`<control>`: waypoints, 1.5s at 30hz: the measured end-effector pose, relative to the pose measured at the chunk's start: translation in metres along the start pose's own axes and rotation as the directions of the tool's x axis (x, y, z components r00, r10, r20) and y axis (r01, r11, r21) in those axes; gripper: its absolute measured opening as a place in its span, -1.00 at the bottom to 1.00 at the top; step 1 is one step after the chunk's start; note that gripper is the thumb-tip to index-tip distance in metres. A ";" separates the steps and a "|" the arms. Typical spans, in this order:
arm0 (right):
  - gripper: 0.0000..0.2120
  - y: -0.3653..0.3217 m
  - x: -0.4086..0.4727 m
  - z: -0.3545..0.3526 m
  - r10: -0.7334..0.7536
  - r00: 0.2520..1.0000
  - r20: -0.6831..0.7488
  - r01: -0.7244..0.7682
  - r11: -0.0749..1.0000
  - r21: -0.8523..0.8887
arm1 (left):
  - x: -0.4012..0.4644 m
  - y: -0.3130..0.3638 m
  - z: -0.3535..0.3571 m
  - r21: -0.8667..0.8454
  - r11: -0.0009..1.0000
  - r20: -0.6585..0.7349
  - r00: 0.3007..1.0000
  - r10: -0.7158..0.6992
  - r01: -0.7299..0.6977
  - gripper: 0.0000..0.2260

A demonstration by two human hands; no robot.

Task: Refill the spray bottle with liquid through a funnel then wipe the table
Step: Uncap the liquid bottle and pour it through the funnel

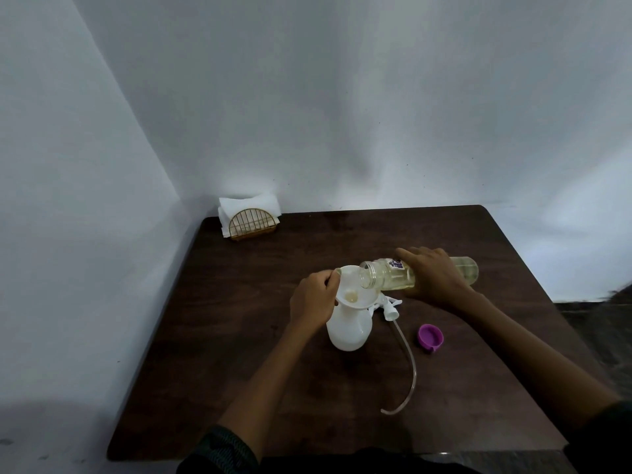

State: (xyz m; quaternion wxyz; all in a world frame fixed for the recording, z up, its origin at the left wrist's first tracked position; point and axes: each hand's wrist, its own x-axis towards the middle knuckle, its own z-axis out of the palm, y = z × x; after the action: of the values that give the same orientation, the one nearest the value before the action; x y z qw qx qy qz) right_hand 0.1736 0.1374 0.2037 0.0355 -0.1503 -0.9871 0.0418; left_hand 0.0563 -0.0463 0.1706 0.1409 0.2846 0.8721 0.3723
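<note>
A person's left hand [313, 299] curls its fingers around the rim of a white funnel [352, 289] seated in the neck of a white spray bottle [349, 331], which stands upright near the middle of a dark wooden table [239, 354]. The right hand [434, 273] grips a clear refill bottle [386, 273] of pale yellow liquid, tipped on its side, long axis nearly level, open mouth pointing left over the funnel bowl, where a little liquid pools. The spray head [492, 307] with its curved clear tube [407, 367] lies on the table just right of the spray bottle, a purple cap [430, 336] beside it. A gold wire holder of white napkins [248, 217] sits at the far left corner, against pale walls.
</note>
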 end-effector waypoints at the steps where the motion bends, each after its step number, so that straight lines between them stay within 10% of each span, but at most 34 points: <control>1: -0.37 0.000 0.000 0.000 0.002 1.000 -0.002 -0.002 1.000 -0.002 | 0.001 0.000 0.001 -0.001 1.000 0.000 1.000 -0.001 0.001 -0.62; 45: -0.30 0.009 0.002 -0.008 0.010 0.999 0.041 -0.009 1.000 -0.019 | 0.010 0.005 0.009 -0.047 0.999 -0.013 1.000 0.011 -0.011 -0.61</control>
State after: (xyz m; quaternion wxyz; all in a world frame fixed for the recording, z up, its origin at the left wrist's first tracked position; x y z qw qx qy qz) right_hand 0.1750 0.1467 0.2110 0.0137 -0.1543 -0.9873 0.0358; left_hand 0.0551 -0.0321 0.1678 0.1397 0.2837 0.8625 0.3952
